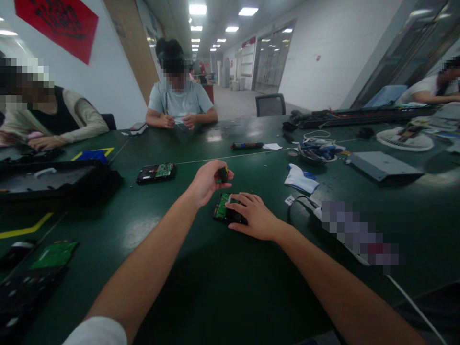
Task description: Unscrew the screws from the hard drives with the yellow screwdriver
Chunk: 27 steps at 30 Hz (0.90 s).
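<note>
Just in front of me on the table lies a hard drive point(222, 207), its green circuit board facing up. My right hand point(253, 215) is closed over its right part, fingers across the top and thumb along the near side. Much of the drive is hidden under that hand. Slightly above and beyond its left end, my left hand point(212, 182) is closed on a small black-and-yellow object point(224, 172). The fingers cover most of that object, so its kind cannot be made out.
Another hard drive point(156, 173) lies left of centre. A black casing point(53, 177) and a green circuit board point(55, 254) are at left. On the right are a glove point(300, 178), a power strip point(345, 235), a cable bundle point(318, 148) and a grey metal box point(386, 165). Co-workers sit around.
</note>
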Each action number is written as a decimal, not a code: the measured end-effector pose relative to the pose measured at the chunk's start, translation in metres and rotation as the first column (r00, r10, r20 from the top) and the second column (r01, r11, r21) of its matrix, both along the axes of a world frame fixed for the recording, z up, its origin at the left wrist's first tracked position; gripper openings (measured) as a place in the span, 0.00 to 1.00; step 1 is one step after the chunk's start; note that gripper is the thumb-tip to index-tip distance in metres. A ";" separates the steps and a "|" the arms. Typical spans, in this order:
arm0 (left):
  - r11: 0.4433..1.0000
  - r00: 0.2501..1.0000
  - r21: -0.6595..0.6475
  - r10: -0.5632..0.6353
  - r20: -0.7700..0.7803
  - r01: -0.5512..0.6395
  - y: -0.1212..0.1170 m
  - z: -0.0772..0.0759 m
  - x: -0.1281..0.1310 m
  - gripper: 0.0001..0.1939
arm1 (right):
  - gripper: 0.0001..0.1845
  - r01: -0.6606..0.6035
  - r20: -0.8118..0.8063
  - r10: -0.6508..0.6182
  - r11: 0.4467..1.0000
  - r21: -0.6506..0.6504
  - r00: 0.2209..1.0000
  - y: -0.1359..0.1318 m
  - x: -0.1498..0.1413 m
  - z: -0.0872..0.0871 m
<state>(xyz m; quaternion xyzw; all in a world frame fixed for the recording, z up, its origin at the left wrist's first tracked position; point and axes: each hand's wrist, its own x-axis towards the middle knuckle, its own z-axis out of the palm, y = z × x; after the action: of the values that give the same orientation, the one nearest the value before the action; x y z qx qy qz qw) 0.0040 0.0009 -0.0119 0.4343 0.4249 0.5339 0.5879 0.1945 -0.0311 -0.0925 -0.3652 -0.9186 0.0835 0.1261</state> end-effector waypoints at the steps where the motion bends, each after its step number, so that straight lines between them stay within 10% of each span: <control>1: 1.000 1.000 0.008 -0.003 -0.009 0.003 0.000 0.000 0.000 0.08 | 0.35 -0.001 0.002 0.001 1.000 -0.004 1.000 0.000 0.000 0.000; 11: 0.965 0.899 0.213 0.222 -0.376 -0.149 -0.001 0.005 -0.004 0.10 | 0.35 -0.003 -0.004 0.003 1.000 -0.005 1.000 0.000 0.000 0.000; 19: 0.993 0.989 -0.102 -0.078 -0.128 0.065 -0.007 0.010 0.000 0.09 | 0.35 -0.005 -0.015 0.006 1.000 0.028 1.000 0.002 0.000 -0.006; 27: 0.993 0.988 -0.084 0.074 -0.133 -0.086 -0.009 0.012 0.004 0.10 | 0.35 -0.015 -0.020 0.016 0.999 0.035 1.000 0.002 0.000 -0.005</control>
<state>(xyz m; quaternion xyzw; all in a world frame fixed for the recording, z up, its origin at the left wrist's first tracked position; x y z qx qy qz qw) 0.0078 -0.0083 0.0006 0.4240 0.5027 0.5082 0.5560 0.1947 -0.0293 -0.0976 -0.3551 -0.9213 0.0722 0.1410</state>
